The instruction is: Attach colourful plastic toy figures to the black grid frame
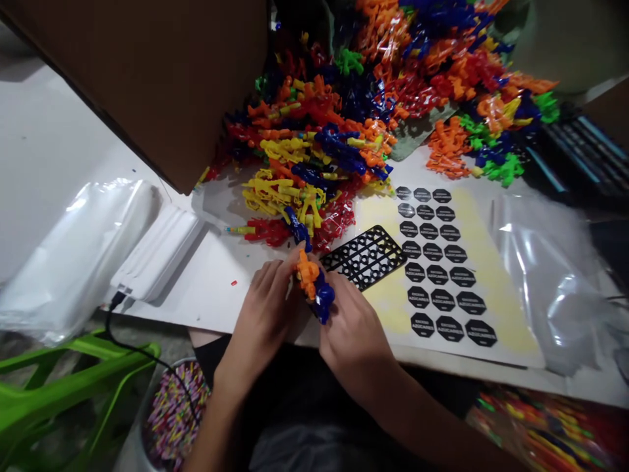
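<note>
At the table's front edge both my hands are closed around small plastic toy pieces. An orange toy figure (308,270) is pinched at the fingertips of my left hand (268,308). Against it sits a dark blue plastic toy piece (324,299), held by my right hand (351,321). Their exact shapes are partly covered by my fingers. Just beyond my right hand lies a black plastic lattice (373,252), overlapping a sheet of black octagonal stickers (435,275). Behind my hands spreads a heap of colourful plastic toy figures (314,157).
A large cardboard box (162,78) stands at the left. Clear plastic bags (73,255) and a white device (157,252) with a black cable lie near it. More clear bags (545,262) are at the right. Below left are a green chair (73,380) and a bucket of small pieces (177,406).
</note>
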